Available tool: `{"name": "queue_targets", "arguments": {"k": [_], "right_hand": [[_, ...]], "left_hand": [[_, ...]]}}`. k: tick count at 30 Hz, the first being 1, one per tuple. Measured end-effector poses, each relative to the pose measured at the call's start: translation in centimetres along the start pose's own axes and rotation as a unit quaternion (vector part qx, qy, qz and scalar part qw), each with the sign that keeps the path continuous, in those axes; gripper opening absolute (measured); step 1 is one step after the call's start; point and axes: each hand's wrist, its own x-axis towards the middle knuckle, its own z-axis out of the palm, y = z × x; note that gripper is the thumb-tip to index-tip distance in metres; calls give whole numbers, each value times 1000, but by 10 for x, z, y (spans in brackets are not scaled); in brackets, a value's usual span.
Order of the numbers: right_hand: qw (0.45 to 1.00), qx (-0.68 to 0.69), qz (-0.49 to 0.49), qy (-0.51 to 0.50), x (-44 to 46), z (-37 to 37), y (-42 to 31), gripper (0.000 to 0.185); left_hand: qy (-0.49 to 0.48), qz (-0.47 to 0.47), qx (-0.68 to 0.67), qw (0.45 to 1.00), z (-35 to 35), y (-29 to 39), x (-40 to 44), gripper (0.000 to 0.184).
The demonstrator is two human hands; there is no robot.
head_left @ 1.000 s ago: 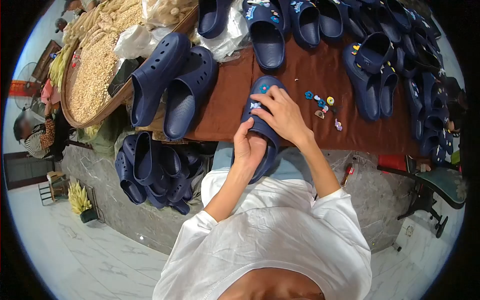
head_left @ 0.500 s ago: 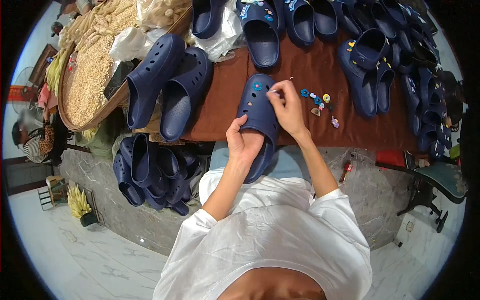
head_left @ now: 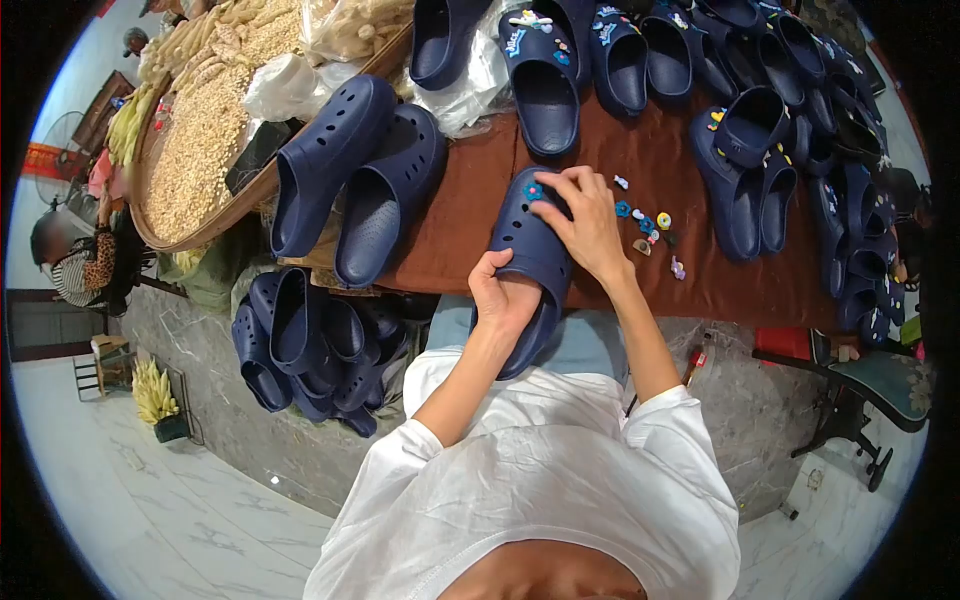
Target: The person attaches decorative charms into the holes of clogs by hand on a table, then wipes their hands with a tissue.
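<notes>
A navy clog [head_left: 532, 245] is held toe-away over the near table edge. My left hand [head_left: 508, 300] grips it, fingers inside the foot opening and thumb on the outer side. A blue flower charm with a pink centre [head_left: 533, 191] sits on the clog's toe. My right hand [head_left: 590, 222] pinches at this charm, thumb and forefinger on either side of it. To the right, a small white charm [head_left: 621, 182] lies on the brown cloth [head_left: 480, 210]. Several loose charms are grouped nearby, among them a blue flower [head_left: 622, 208] and a yellow round one [head_left: 663, 220].
A plain pair of clogs [head_left: 390, 190] stands at the left beside a woven tray of grain [head_left: 190, 170]. Decorated clogs [head_left: 545, 95] line the back and right. More clogs [head_left: 300, 340] hang or lie below left. A person [head_left: 75, 255] is at the far left.
My right hand has moved to the flower charm from the clog's right edge, where it held something small and whitish. A white charm now shows on the cloth. The whole view has shifted slightly.
</notes>
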Motion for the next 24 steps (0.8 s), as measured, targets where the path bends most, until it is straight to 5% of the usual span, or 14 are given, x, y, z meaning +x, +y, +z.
{"name": "queue_targets", "arguments": {"k": [24], "right_hand": [[987,79,-132,-46,22,16,23,20]], "left_hand": [[41,-5,-16,999,11,-1,2,58]]}}
